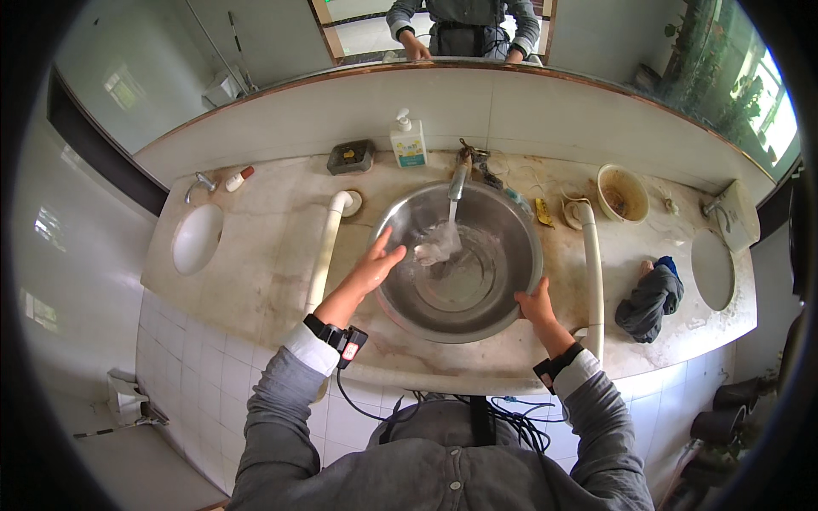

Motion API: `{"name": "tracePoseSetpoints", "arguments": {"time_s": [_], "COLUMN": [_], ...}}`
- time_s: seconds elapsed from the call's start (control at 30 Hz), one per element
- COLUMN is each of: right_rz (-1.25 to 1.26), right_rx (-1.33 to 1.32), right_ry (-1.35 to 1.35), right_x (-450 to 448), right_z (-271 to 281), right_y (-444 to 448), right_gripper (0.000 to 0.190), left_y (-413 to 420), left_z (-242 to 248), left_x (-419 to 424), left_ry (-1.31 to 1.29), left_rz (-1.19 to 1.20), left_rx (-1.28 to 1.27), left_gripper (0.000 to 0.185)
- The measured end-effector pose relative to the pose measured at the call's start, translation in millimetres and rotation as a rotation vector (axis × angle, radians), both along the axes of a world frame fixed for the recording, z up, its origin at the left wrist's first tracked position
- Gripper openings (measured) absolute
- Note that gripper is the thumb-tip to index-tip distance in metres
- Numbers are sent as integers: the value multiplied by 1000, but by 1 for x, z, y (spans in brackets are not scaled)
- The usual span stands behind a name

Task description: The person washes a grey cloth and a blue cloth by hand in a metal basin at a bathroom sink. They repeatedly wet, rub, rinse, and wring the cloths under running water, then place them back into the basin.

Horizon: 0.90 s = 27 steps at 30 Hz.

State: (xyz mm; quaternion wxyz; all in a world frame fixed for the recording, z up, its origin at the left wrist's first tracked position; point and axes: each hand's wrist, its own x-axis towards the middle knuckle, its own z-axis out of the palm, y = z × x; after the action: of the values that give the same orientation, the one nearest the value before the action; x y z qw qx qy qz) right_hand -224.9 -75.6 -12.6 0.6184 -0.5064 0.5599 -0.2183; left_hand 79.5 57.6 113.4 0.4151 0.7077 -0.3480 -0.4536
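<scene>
A large stainless steel basin [409, 306] stands on the stone counter under a running tap [458, 181]. The stream of water [452, 212] falls into shallow water inside, raising a whitish splash; whether an object lies beneath the splash I cannot tell. My left hand [376, 263] is at the basin's left rim, fingers apart and holding nothing. At the front right, my right hand [539, 305] grips the rim of the basin.
White grab rails [324, 255] flank the basin. Behind it are a pump bottle [408, 144] and a soap dish [351, 157]. To the right sit a dirty plastic bowl [622, 193] and a bundled dark cloth [650, 300]. Cables [530, 425] hang at my waist. Oval sinks [198, 239] are at both ends.
</scene>
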Motion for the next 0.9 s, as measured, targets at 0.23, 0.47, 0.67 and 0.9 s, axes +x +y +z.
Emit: {"name": "tracePoseSetpoints", "arguments": {"time_s": [0.23, 0.47, 0.67, 0.9], "right_rz": [110, 329, 405, 408], "right_rx": [-591, -483, -456, -512], "right_ry": [444, 941, 1080, 1155], "right_x": [9, 32, 38, 40], "right_z": [13, 50, 59, 58], "right_y": [-23, -49, -51, -51], "right_gripper": [67, 58, 53, 52], "left_y": [6, 3, 4, 2], "left_z": [-63, -75, -79, -79], "left_x": [26, 23, 20, 15], "left_ry": [-1073, -797, -727, -739], "left_rz": [-46, -9, 1, 31], "left_rx": [360, 436, 464, 521], "left_gripper": [80, 74, 66, 64]}}
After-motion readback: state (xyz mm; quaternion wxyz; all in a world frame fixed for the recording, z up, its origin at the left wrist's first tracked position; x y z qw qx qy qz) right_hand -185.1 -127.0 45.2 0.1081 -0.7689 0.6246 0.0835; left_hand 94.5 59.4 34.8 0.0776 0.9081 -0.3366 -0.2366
